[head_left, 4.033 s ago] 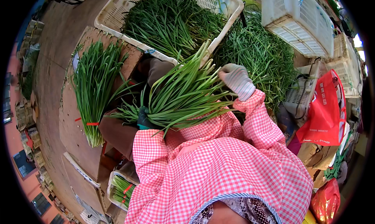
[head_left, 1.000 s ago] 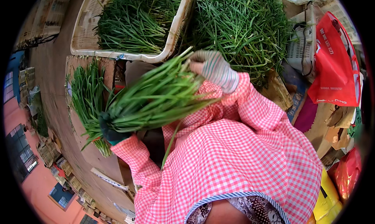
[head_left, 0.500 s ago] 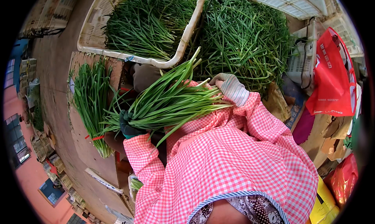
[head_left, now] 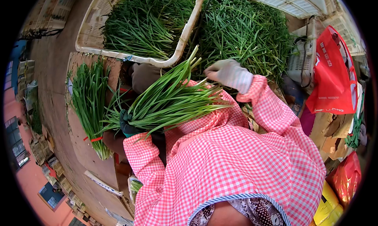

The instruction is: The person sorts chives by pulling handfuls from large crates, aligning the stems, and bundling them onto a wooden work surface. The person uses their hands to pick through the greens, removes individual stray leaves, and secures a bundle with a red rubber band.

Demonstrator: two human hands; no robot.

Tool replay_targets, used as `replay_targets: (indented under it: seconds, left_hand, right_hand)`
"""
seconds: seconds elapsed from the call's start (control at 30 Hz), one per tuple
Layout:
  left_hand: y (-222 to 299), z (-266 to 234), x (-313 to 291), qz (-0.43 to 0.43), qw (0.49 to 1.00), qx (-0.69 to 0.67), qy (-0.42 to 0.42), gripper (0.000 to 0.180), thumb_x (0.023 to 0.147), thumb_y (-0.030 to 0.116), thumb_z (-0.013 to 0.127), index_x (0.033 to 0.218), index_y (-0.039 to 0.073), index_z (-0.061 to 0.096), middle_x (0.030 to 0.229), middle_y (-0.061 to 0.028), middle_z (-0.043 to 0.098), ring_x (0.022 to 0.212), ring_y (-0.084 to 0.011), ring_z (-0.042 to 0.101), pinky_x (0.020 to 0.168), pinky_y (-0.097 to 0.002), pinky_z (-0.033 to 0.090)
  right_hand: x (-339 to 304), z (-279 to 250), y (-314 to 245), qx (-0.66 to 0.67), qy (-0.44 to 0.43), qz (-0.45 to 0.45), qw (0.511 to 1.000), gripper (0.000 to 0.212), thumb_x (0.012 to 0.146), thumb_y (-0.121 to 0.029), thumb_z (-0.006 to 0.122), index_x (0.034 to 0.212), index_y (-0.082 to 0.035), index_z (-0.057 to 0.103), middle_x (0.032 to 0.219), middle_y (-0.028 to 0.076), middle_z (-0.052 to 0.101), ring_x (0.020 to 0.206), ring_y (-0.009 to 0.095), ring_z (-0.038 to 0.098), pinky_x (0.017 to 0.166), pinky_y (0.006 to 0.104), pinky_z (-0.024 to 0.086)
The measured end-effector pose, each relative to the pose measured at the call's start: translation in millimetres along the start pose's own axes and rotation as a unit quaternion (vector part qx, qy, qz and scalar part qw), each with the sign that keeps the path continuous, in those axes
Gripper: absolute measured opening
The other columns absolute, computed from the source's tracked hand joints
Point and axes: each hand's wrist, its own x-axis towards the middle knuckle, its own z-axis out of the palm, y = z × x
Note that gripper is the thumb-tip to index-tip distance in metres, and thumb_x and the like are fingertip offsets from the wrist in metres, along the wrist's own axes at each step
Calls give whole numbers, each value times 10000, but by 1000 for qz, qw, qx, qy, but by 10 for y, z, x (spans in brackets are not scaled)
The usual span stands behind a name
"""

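My left hand (head_left: 129, 123), in a dark green glove, is closed round the leafy part of a loose bunch of garlic chives (head_left: 169, 102). The bunch lies across my lap, its pale stem ends fanning to the right. My right hand (head_left: 231, 74), in a pale knit glove with bare fingertips, hovers just above those stem ends. Its fingers are bent together near one stem tip; whether anything is pinched in them is hidden. Left of my left hand, a bundle of chives (head_left: 91, 104) tied with a red band (head_left: 97, 139) rests on a brown board (head_left: 78, 147).
Ahead stands a white plastic crate (head_left: 130, 57) filled with chives. Beside it is a big loose heap of greens (head_left: 244, 37). On the right are a red bag (head_left: 330, 76), a pale crate (head_left: 301, 58) and a yellow package (head_left: 327, 204). A dark-covered knee (head_left: 145, 77) juts up below the crate.
My right hand has moved off the stem ends, up and slightly left. My left hand keeps its hold on the bunch, almost unmoved.
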Motion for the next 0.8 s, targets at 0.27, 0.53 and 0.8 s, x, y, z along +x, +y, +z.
replay_targets:
  seconds: [0.27,0.53,0.8]
  left_hand:
    - [-121,302,-71,30,999,32,19,344,919,202,452,577,183,475,497,46,507,467,-106,508,602,-312,508]
    - [-67,192,-37,11,999,8,36,367,911,202,462,544,191,445,481,48,483,463,-109,495,601,-317,499]
    - [-130,182,-106,27,1000,10,4,337,906,202,465,569,183,449,532,39,485,541,-119,501,628,-310,477]
  right_hand:
    - [571,421,-525,-258,-109,-65,958,595,766,-624,520,747,-50,674,666,138,636,636,304,626,606,387,502]
    - [673,710,-141,-346,-63,-189,917,204,772,-169,535,646,-86,672,613,114,618,575,291,612,499,402,479]
    - [154,-317,231,-102,24,108,989,274,797,-265,595,953,-55,677,855,119,683,777,222,656,743,319,506]
